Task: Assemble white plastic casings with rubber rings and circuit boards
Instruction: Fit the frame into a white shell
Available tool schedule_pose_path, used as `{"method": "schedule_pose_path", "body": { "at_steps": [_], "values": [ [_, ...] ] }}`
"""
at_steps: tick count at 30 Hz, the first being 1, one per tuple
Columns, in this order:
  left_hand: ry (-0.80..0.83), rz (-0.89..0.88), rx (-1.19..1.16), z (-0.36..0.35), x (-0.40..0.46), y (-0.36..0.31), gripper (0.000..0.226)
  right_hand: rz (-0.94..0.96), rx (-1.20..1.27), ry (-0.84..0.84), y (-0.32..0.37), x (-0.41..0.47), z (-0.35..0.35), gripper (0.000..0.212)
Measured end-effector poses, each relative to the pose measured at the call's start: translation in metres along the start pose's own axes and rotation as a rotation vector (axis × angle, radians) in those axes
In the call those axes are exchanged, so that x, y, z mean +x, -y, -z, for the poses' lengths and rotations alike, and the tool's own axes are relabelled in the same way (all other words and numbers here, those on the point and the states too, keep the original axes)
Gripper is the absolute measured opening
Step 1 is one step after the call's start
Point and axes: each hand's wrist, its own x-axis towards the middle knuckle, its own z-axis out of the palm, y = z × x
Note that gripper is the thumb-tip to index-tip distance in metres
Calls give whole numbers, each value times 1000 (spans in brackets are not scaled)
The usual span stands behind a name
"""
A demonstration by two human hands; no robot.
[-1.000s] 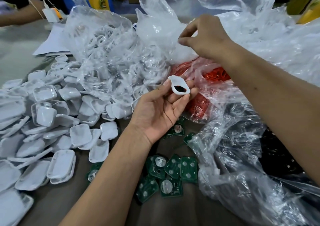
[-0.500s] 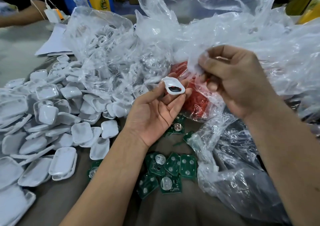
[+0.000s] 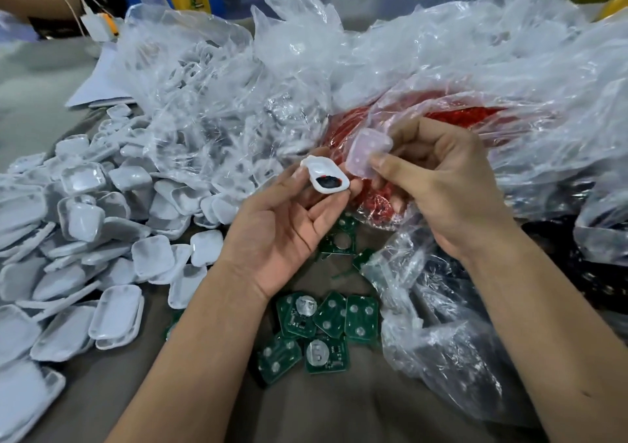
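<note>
2 parts sit in your hands: the left hand (image 3: 289, 218) pinches a white casing half (image 3: 325, 178) at its fingertips, hollow side up, with something dark in its near corner; the right hand (image 3: 441, 184) pinches a translucent pad (image 3: 368, 152) between thumb and forefinger, just beside the casing and not touching it. Both are held above the middle of the desk (image 3: 339, 408). To seat the pad well, I judge you should keep the casing level, line up the rounded corners first, then press flat. Watch that dark piece; it may shift.

Green circuit boards (image 3: 326, 327) lie below your wrists, near the front edge. Loose white casings (image 3: 85, 238) heap along the left edge. Clear plastic bags (image 3: 441, 68) crowd the back and right, one holding red rings (image 3: 346, 130). That bag film hangs close to your right hand and could snag.
</note>
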Motion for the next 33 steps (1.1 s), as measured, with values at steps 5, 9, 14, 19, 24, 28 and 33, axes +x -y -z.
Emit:
{"method": "schedule_pose_path", "body": {
  "at_steps": [5,9,14,19,24,28,33],
  "values": [
    [46,4,13,1,7,-2,51,19,7,32,3,-1,-1,13],
    [117,44,28,2,13,-1,40,73,84,37,5,-3,-4,20],
    [157,82,9,2,15,0,40,68,128,53,3,-2,-1,21],
    [140,91,45,2,15,1,42,119,5,5,-2,-1,-3,18],
    [141,119,89,3,15,3,55,150,-134,-76,-4,-2,-3,16],
    [183,122,95,1,14,4,42,141,-187,-98,-5,-3,-7,11],
    [189,115,70,1,14,5,40,139,-244,-137,-4,-4,-11,10]
  ]
}}
